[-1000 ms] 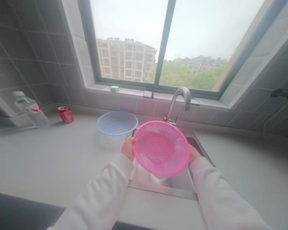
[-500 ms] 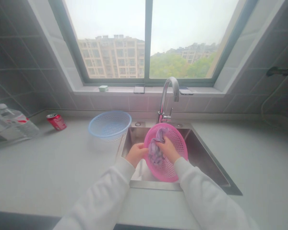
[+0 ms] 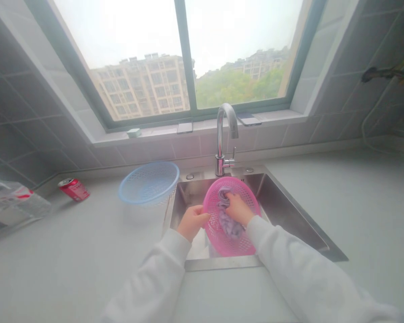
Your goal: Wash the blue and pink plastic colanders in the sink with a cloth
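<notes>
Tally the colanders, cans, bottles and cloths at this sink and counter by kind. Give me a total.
Colanders: 2 (pink colander, blue colander)
Cans: 1 (red can)
Bottles: 1 (clear plastic bottle)
Cloths: 1 (purple cloth)
Total: 5

Room to pass lies in the right side of the sink (image 3: 283, 207), beside the pink basket (image 3: 216, 234), and over the counter (image 3: 340, 193) beyond. The right sleeve (image 3: 289, 255) crosses the near edge, the tap (image 3: 220, 143) rises behind, and the blue basket (image 3: 150, 181), can (image 3: 74, 190) and bottle (image 3: 16, 197) obstruct the left
</notes>
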`<state>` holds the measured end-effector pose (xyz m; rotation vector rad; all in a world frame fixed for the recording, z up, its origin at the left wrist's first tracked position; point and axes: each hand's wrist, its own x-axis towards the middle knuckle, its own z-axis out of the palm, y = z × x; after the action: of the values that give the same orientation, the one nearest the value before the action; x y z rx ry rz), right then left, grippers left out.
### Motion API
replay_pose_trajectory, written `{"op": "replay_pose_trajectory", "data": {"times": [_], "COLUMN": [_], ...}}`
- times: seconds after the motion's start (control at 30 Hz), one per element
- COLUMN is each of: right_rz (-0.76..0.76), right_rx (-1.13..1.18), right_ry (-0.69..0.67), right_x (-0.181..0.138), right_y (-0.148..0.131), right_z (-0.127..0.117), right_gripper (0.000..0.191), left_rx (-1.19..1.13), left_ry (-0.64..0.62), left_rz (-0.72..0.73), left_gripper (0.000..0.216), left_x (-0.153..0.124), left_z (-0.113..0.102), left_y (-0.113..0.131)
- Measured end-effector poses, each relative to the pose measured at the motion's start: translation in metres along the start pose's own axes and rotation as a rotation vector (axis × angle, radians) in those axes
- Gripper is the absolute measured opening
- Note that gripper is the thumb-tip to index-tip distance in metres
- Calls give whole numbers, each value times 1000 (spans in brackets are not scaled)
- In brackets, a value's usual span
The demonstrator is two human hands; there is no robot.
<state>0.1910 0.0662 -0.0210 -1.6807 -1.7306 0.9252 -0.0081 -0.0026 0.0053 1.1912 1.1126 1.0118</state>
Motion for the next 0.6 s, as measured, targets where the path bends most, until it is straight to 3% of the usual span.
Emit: {"op": "replay_pose_trajectory", "data": {"times": [0.2, 0.33, 0.43, 0.53, 0.6], "right_rz": [96, -37, -152, -248, -294], "right_rx": [460, 884, 735, 351, 124], "right_ry": [87, 55, -163, -381, -512], "right_x": [10, -1, -13, -23, -28], "right_y": [10, -11, -25, -30, -29], "right_z": [-12, -6, -4, -5, -6], "right_gripper": [50, 60, 52, 36, 37], "left_rx": [97, 155, 118, 76, 81], "left_ry": [-79, -103, -123, -99, -45], "left_rz": [63, 132, 159, 133, 118], "left_gripper": [28, 29, 38, 52, 55], "left_x": [-2, -1, 0, 2, 5], "left_z": [1, 6, 6, 4, 0], "left_y": [-1, -3, -5, -7, -8]}}
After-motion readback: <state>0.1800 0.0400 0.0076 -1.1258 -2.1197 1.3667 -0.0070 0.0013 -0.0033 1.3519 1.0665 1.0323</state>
